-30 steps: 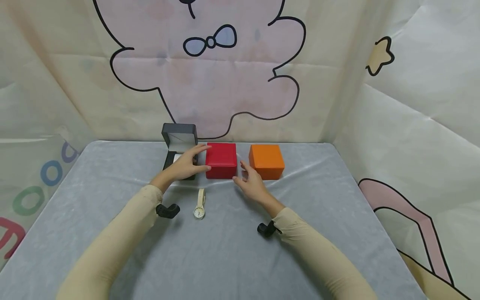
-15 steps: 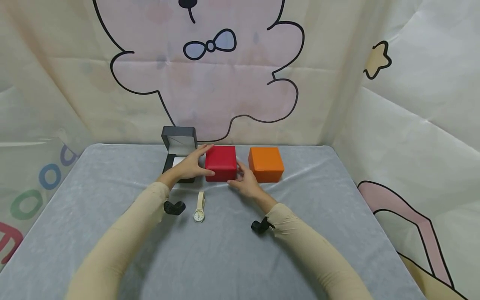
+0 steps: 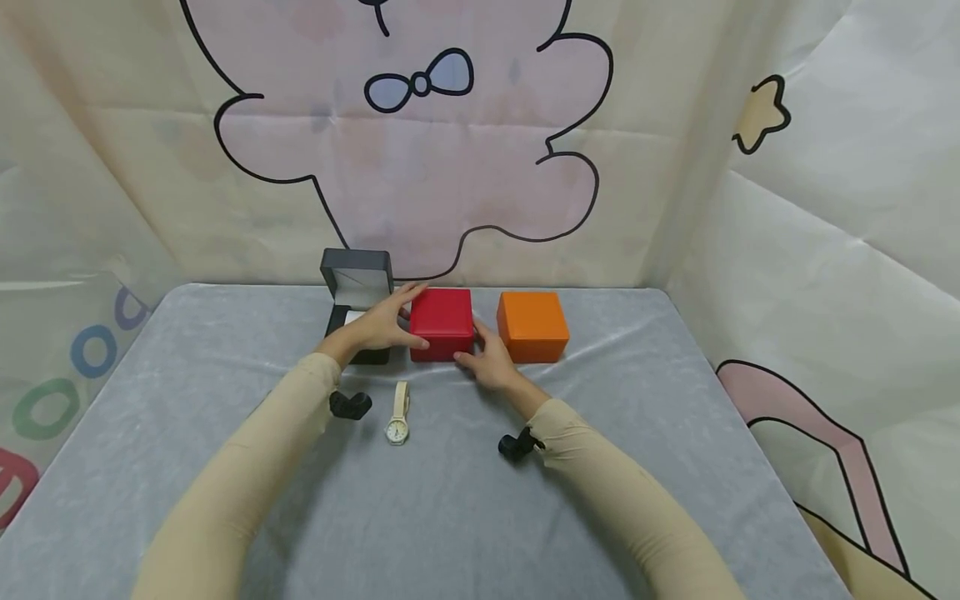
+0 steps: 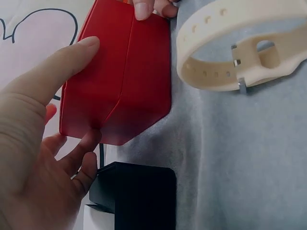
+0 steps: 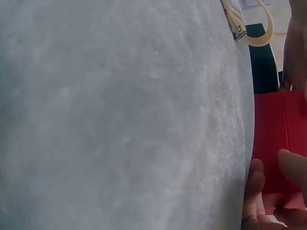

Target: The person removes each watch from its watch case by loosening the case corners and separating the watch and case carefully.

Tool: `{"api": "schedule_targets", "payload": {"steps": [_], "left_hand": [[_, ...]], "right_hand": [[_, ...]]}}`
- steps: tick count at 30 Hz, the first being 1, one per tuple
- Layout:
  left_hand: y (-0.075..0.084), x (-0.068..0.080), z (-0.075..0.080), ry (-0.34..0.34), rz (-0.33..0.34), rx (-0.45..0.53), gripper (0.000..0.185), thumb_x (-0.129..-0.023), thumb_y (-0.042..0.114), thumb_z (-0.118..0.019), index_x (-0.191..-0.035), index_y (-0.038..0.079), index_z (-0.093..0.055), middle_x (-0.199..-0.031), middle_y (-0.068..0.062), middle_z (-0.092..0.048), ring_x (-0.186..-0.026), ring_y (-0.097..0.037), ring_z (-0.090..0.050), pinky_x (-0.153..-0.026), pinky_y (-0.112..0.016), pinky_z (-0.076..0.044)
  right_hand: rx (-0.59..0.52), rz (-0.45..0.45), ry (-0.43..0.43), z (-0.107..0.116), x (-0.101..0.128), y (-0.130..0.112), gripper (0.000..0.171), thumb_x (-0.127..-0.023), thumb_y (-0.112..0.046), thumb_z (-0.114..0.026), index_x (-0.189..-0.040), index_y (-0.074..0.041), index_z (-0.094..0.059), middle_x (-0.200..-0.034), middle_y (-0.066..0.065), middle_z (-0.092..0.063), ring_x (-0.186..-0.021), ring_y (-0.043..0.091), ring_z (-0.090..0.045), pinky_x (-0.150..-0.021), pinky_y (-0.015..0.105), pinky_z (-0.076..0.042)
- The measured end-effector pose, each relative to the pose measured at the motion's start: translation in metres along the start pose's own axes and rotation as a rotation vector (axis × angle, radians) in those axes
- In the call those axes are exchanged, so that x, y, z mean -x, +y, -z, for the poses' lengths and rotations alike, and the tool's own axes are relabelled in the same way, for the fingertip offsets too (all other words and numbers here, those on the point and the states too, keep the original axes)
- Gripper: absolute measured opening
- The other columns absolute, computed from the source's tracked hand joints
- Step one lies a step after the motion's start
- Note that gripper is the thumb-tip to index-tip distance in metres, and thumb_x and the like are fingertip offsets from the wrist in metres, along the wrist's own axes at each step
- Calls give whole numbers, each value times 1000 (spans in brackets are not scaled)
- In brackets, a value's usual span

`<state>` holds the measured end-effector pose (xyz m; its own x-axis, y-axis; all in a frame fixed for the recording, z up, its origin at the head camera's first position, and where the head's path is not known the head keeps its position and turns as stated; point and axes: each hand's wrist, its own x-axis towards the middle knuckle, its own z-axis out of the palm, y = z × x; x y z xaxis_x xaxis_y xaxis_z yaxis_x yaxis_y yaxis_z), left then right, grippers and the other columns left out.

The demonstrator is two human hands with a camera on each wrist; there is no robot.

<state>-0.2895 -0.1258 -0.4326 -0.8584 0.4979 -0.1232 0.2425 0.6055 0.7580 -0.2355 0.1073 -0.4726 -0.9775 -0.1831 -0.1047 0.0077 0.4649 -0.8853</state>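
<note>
A closed red box (image 3: 441, 326) stands between my hands at the back of the table. My left hand (image 3: 382, 326) grips its left side, with the thumb on the front face, as the left wrist view shows, and the fingers round the side. At the lower right of the box, my right hand (image 3: 491, 360) holds it with the thumb on the front and the fingers at the right side. A seam runs round the red box (image 4: 122, 72) below its lid. Nearer me lies a cream watch (image 3: 398, 414) with its strap buckled in a loop.
Behind my left hand stands an open black box (image 3: 358, 268) with a pale lining and a white insert, partly hidden by the hand. To the right of the red box sits a closed orange box (image 3: 533, 327). Grey cloth (image 3: 420, 517) covers the table, and a printed curtain hangs behind.
My right hand has moved left onto the red box's right side. My left hand has slid slightly right, its thumb further across the front. The boxes and watch look unmoved.
</note>
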Motion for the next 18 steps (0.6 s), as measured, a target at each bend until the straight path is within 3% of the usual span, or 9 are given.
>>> {"api": "schedule_targets", "payload": {"steps": [3, 6, 18], "left_hand": [[-1, -1, 1, -14, 6, -19, 106, -81, 29, -84, -163, 17, -18, -171, -15, -6, -129, -36, -52, -107, -54, -48], [-1, -2, 1, -17, 9, -16, 106, -81, 27, -85, -163, 16, -19, -171, -15, -5, -129, -36, -53, -108, -54, -46], [-2, -4, 1, 17, 23, -4, 102, -78, 32, -85, -161, 18, -28, -170, -11, -17, -118, -31, -59, -100, -46, -52]], "right_hand": [[-23, 4, -10, -1, -1, -2, 68, -97, -10, -67, -157, -12, -35, -146, 14, -54, -100, 26, -66, -87, 37, -60], [-49, -7, -21, 0, -1, -2, 68, -97, -10, -68, -156, -13, -36, -143, 14, -55, -81, 22, -67, -71, 30, -60], [-95, 26, -12, -1, 0, 2, 48, -97, -5, -66, -143, -6, -51, -109, 19, -65, -64, 16, -60, -56, 25, -53]]}}
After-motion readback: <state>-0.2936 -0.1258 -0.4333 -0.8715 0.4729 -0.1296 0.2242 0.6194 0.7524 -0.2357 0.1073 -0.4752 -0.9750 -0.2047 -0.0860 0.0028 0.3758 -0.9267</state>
